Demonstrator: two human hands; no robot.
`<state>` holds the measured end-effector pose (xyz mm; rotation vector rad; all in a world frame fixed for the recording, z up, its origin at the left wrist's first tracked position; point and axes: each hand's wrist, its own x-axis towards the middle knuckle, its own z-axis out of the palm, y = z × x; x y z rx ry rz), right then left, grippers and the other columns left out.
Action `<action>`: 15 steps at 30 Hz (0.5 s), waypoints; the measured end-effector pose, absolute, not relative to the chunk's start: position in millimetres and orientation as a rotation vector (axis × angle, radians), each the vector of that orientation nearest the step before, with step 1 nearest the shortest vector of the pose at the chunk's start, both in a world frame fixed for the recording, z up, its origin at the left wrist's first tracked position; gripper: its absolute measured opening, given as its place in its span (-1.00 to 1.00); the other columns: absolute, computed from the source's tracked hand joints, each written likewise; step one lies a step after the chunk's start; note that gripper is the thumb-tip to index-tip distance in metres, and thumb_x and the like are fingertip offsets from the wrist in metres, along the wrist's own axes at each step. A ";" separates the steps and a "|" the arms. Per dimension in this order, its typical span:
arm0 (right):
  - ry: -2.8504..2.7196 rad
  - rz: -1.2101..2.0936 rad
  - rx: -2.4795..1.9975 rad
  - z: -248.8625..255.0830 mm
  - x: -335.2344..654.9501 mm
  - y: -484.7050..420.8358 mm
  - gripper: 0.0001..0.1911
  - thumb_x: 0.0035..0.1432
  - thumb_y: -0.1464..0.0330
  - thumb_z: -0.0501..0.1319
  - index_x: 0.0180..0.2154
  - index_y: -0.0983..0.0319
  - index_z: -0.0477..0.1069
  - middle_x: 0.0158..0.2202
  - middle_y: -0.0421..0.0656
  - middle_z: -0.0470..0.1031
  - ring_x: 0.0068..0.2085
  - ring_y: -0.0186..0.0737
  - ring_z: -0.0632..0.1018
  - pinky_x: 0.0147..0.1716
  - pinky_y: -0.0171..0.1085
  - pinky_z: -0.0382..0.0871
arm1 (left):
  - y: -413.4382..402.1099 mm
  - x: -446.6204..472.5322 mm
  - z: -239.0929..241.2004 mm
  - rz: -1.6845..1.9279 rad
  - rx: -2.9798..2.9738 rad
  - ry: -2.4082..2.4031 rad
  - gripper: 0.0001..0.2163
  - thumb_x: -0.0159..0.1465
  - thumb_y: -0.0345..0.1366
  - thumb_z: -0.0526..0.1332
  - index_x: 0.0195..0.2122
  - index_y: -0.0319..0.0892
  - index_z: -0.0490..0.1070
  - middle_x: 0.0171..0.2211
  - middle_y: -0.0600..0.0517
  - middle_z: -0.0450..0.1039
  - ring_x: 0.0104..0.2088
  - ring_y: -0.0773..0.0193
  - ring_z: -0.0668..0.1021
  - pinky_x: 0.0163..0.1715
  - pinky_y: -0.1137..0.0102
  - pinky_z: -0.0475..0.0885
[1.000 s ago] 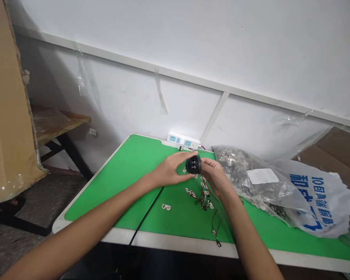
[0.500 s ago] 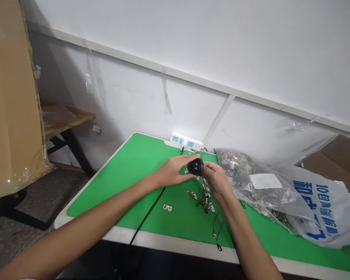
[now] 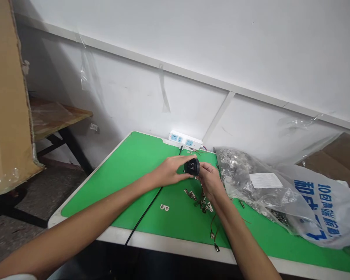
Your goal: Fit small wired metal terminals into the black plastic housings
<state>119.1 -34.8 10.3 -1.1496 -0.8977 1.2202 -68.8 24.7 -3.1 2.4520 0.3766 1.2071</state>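
Black socket (image 3: 191, 167) sat clamped between both hands | left hand (image 3: 170, 171) on its left, right hand (image 3: 210, 181) on its right | above green tabletop (image 3: 125, 182)

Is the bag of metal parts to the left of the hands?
No, the bag of metal parts lies to the right of the left hand and the right hand, which hold a black connector.
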 end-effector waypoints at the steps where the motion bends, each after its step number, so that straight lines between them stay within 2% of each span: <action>1: -0.937 1.224 -1.162 13.0 122.5 -34.5 -0.65 -0.23 0.12 0.58 -0.47 0.20 0.60 -0.56 -0.23 0.52 -0.51 -0.30 0.37 -0.45 -0.27 0.20 | 24.8 -68.6 -2.5 1.204 2.440 0.380 -0.34 0.34 -0.18 0.40 0.43 0.00 0.24 0.26 -0.19 0.50 0.23 -0.05 0.58 0.20 -0.04 0.55; 3: -1.050 1.205 -1.192 20.3 130.8 -34.4 -0.65 -0.19 0.10 0.57 -0.45 0.20 0.62 -0.52 -0.20 0.57 -0.48 -0.26 0.42 -0.41 -0.25 0.26 | 23.7 -68.3 -0.8 1.180 2.418 0.386 -0.33 0.33 -0.18 0.41 0.44 0.00 0.23 0.29 -0.19 0.47 0.25 -0.06 0.57 0.23 -0.05 0.53; 8: -1.192 1.107 -1.215 36.6 143.3 -37.4 -0.59 -0.07 0.00 0.53 -0.34 0.18 0.68 -0.31 -0.09 0.69 -0.24 -0.08 0.60 -0.19 -0.15 0.42 | 15.4 -65.0 4.9 1.153 2.255 0.460 -0.31 0.35 -0.20 0.34 0.47 -0.10 0.17 0.33 -0.25 0.41 0.29 -0.13 0.52 0.30 -0.12 0.43; 11: -1.144 1.016 -1.142 36.0 139.5 -38.1 -0.55 0.08 -0.08 0.40 -0.28 0.17 0.66 -0.19 -0.06 0.68 -0.14 -0.04 0.61 -0.17 -0.15 0.43 | 13.5 -59.1 6.6 1.227 1.901 0.462 -0.45 0.40 -0.21 0.19 0.41 -0.14 0.25 0.23 -0.21 0.51 0.22 -0.07 0.56 0.26 -0.07 0.47; 15: -1.291 0.860 -1.107 27.1 128.9 -38.1 -0.65 0.17 0.04 0.35 -0.14 0.13 0.55 -0.16 -0.12 0.61 -0.16 -0.07 0.57 -0.17 -0.16 0.41 | 17.8 -49.9 4.1 1.206 1.403 0.351 -0.52 0.34 -0.24 0.08 0.29 -0.16 0.29 0.01 -0.13 0.61 0.06 -0.01 0.64 0.08 0.04 0.57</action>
